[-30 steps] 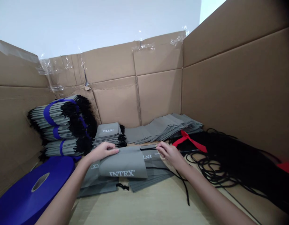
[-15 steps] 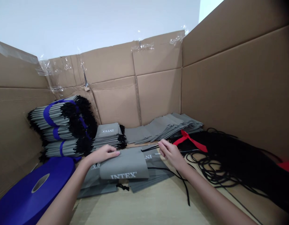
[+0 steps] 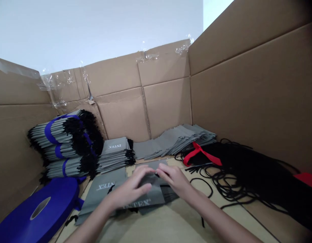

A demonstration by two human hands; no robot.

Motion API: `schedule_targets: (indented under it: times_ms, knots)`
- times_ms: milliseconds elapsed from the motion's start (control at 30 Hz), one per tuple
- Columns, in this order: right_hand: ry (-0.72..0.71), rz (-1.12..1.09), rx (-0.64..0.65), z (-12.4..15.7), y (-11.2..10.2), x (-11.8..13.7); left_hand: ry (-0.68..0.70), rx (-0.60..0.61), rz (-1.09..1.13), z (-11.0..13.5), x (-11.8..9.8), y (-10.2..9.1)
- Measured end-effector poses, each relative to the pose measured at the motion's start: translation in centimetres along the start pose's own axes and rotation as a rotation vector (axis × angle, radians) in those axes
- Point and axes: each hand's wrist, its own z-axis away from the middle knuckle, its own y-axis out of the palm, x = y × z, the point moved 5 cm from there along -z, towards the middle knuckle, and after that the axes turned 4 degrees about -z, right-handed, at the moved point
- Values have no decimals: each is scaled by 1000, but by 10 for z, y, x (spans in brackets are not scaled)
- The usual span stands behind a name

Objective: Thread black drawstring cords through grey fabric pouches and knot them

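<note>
A grey pouch (image 3: 156, 197) with white INTEX lettering lies in front of me, partly covered by my hands. My left hand (image 3: 133, 189) is over it, thumb apart from the curved fingers, its fingertips close to those of my right hand. At the pouch's upper edge, my right hand (image 3: 173, 179) pinches a black cord (image 3: 156, 174), mostly hidden by the fingers. A longer black cord (image 3: 209, 185) loops on the table to the right of that hand. More grey pouches (image 3: 102, 189) are at the left, beside my left forearm.
Bundled pouches (image 3: 62, 148) with blue straps stand at back left, behind a blue ribbon roll (image 3: 54, 206). A pouch stack (image 3: 115, 155) and fanned grey pieces (image 3: 168, 141) line the cardboard wall (image 3: 120, 114). Black cords (image 3: 259, 182) with a red tie (image 3: 204, 155) lie right.
My left hand has moved right, off the pouch's upper left edge, toward the right hand. My right hand has come left and lower, to the pouch's edge. The view has shifted slightly.
</note>
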Motion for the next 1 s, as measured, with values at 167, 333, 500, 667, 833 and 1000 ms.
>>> schedule_targets:
  times_ms: [167,333,500,667,833,1000]
  knots:
    - [-24,-40,-45,2,-4,15,-69,-63,40,-3,-14,20]
    - [9,-60,-118,0,-10,16,-55,-42,-47,-3,-14,16]
    - [51,-182,-196,-1,-13,19,-75,-141,32,-6,-10,8]
    - [185,-367,-282,-3,-18,9,-179,-103,140,-6,-4,1]
    - [335,-556,-266,-7,-12,-8,-211,-114,286,-5,-3,-4]
    - [410,-686,36,-6,20,-1,-236,-208,599,0,-9,-3]
